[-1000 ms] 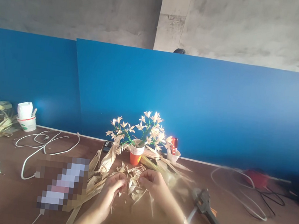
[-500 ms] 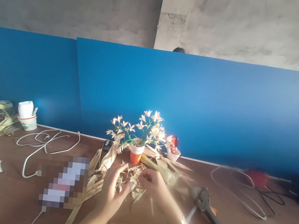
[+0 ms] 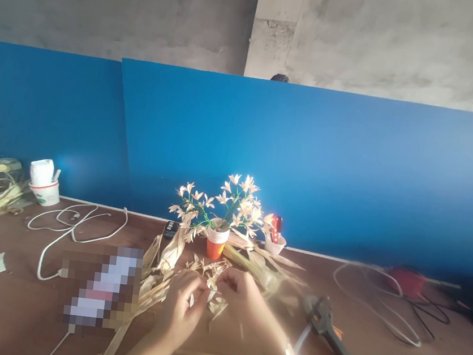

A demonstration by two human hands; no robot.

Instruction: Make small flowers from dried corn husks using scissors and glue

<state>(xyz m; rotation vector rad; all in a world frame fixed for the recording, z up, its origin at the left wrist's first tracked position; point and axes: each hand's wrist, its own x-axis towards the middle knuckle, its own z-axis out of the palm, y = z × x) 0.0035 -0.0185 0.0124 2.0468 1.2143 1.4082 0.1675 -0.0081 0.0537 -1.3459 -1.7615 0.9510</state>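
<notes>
Husk scraps (image 3: pixel 217 306) | on brown tabletop (image 3: pixel 15 320) | blue partition (image 3: pixel 306 163) | wall (image 3: pixel 384 40), apparently concrete

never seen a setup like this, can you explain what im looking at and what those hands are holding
There is no robot here: the left hand and right hand are a person's own, bare, seen from a camera worn on the head. On the brown table, an orange cup holds pale flowers on green stems. Nearby lie dried husks, loose petal-like pieces, a white cable and what looks like a glue gun. The fingers are bent close together over the pieces; anything in their grip is too small to make out.
</notes>
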